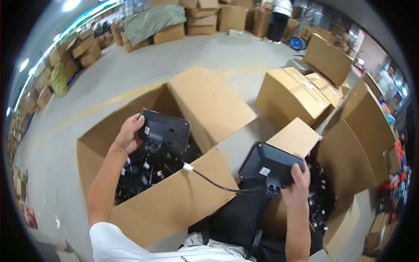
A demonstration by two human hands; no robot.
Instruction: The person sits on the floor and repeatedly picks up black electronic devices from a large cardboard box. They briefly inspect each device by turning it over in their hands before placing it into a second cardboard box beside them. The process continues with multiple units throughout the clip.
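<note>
My left hand (128,134) is closed on the left edge of a black flat plastic unit (172,126) with rounded corners, a cluster of holes, a pale label and a short bracket. It hangs above a large open carton (144,220) full of black parts and cables (139,174). At the right, my right hand (298,183) grips a similar black unit (270,159) by its right side. A black cable (214,181) runs from that unit's bracket toward the left carton and ends in a white connector (187,167).
Another open carton (349,153) at my right also holds black parts (321,196). Taped boxes (290,94) stand beyond it. Stacked cartons (203,19) line the far side of the grey floor (144,61), where a person (279,19) stands.
</note>
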